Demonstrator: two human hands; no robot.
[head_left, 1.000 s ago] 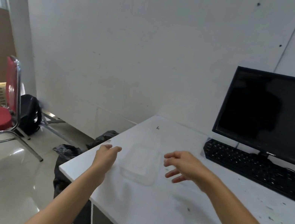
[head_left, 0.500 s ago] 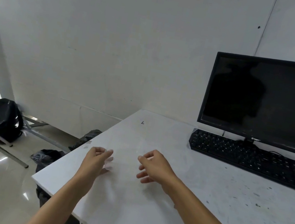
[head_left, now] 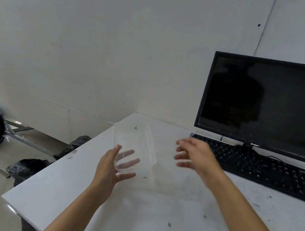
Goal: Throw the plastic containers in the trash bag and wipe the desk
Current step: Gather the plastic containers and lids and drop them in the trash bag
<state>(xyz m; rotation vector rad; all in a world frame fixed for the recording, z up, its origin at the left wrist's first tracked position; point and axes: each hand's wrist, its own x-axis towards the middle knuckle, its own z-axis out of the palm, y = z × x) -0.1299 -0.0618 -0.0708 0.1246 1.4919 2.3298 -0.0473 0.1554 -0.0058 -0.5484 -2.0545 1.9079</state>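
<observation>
We find almost nothing legible. The monitor (head_left: 272,103) carries a small pale brand mark at the middle of its lower bezel (just above the stand), but it is too small and blurred for us to read. The keys of the keyboard (head_left: 264,169) show faint pale legends, none of which we can make out. The dark specks and scuffs on the white surface (head_left: 150,216) are marks, not writing.
</observation>
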